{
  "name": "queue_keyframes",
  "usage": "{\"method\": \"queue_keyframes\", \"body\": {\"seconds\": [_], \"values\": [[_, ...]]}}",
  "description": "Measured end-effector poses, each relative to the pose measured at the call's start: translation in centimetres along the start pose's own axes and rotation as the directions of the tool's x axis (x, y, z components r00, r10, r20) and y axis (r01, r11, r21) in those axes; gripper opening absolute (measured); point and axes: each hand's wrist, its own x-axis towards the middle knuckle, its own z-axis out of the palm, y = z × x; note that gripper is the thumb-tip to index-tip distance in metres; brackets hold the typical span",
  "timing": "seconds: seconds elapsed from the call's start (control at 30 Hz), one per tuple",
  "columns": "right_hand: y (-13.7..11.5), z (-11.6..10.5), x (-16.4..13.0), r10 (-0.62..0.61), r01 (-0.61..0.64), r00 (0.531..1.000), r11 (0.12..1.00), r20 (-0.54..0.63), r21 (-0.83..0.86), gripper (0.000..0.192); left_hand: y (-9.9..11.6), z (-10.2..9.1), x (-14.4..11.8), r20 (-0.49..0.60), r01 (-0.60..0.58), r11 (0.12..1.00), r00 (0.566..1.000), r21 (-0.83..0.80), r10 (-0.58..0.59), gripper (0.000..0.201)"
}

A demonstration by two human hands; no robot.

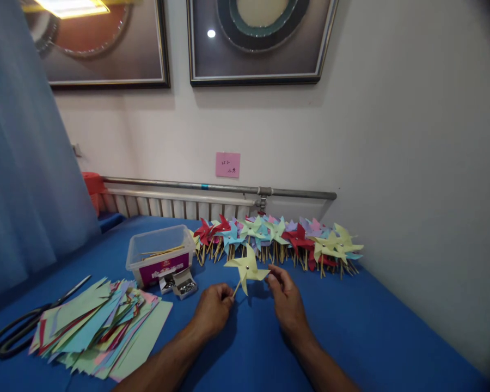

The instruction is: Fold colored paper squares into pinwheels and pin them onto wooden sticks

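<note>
A pale yellow paper pinwheel (245,268) on a thin wooden stick is held up in front of me, with a small pin at its centre. My left hand (213,311) is closed, pinching the stick below the blades. To the right of it, my right hand (288,305) has its thumb and index finger slightly apart beside the tip of one blade. Whether those fingers touch the paper I cannot tell. Behind the hands lies a long pile of finished pinwheels (276,233) in red, blue, green, yellow and purple, their sticks towards me.
A clear plastic box (161,256) with wooden sticks stands at left. Two small boxes of metal pins (184,285) sit before it. Cut coloured paper sheets (102,329) lie beside black-handled scissors (24,326). A radiator (175,208) and pipe run along the wall behind the blue-covered table (371,337).
</note>
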Motion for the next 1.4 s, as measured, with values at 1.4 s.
{"method": "queue_keyframes", "body": {"seconds": [1.4], "values": [[-1.0,-0.1,0.1,0.167,-0.164,0.986,0.98,-0.023,0.11,0.04,-0.3,0.3,0.0,0.01,-0.023,0.998,1.0,-0.051,0.024,0.009]]}}
